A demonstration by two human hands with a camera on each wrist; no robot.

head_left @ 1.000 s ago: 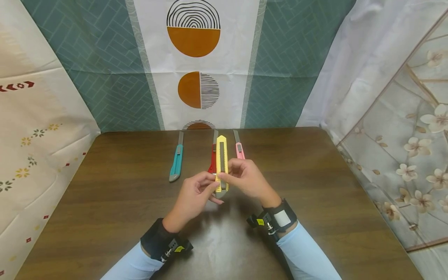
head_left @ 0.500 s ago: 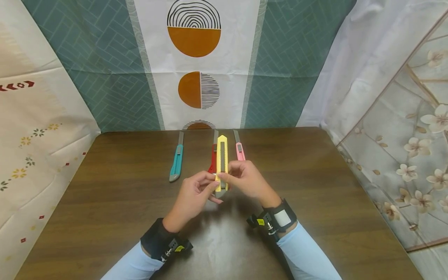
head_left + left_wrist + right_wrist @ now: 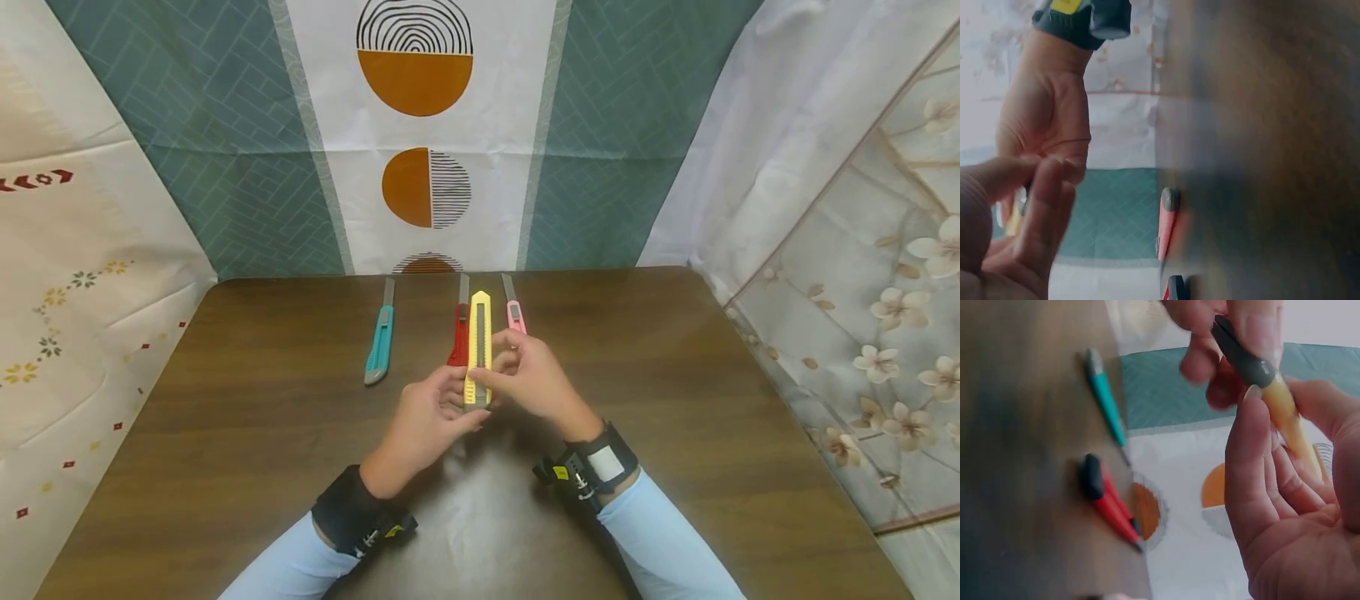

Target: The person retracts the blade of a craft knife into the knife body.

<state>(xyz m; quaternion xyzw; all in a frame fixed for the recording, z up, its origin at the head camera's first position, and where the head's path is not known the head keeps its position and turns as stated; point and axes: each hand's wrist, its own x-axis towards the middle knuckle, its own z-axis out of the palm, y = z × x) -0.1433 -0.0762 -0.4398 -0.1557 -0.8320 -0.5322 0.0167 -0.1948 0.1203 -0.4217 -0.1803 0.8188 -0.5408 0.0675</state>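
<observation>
A yellow utility knife [image 3: 480,333] stands upright between both hands above the table; no blade shows past its tip. My right hand [image 3: 536,379] pinches its body between thumb and fingers. My left hand [image 3: 423,421] is at its lower end, and in the right wrist view those fingers pinch the dark end cap [image 3: 1247,362]. The left wrist view shows my left fingers [image 3: 1041,219] mostly covering the knife. Behind lie a teal utility knife [image 3: 380,343], a red utility knife [image 3: 459,333] and a pink utility knife [image 3: 515,317], blades extended; the last two are partly hidden.
The brown wooden table [image 3: 247,433] ends at the back against a green and white patterned cloth [image 3: 255,208]. Floral cloths hang on the left [image 3: 75,350] and on the right [image 3: 885,333]. The three lying knives point toward the back edge.
My left thumb has slid down from the yellow knife's body to its lower end, and the left fingers have shifted behind it. The knife has moved slightly right. The lying knives stay put.
</observation>
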